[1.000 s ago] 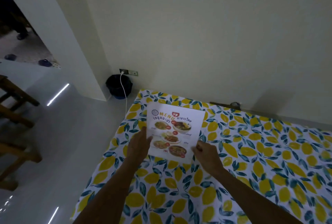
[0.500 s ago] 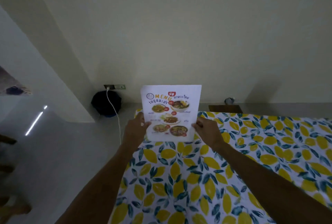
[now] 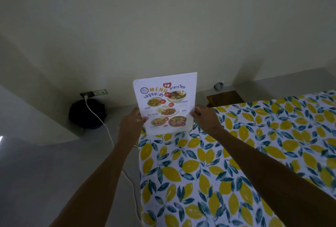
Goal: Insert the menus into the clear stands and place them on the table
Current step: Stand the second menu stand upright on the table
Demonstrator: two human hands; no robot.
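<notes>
A white menu sheet [image 3: 165, 99] with food pictures and orange "MENU" lettering stands upright at the far left corner of the table [image 3: 236, 163], which wears a lemon-print cloth. My left hand [image 3: 131, 124] pinches its lower left edge. My right hand [image 3: 203, 117] pinches its lower right edge. I cannot tell whether a clear stand surrounds the sheet; its bottom edge looks faintly translucent where it meets the cloth.
A dark round bin [image 3: 87, 113] sits on the floor by the wall, left of the table. A white cable [image 3: 112, 139] runs from a wall socket [image 3: 93, 93] down along the table's left edge. A brown wooden piece [image 3: 224, 98] lies beyond the table's far edge.
The menu went from lying flat on the cloth to upright, held at the table's far left corner. Both hands rose with it, and the camera tilted up toward the wall.
</notes>
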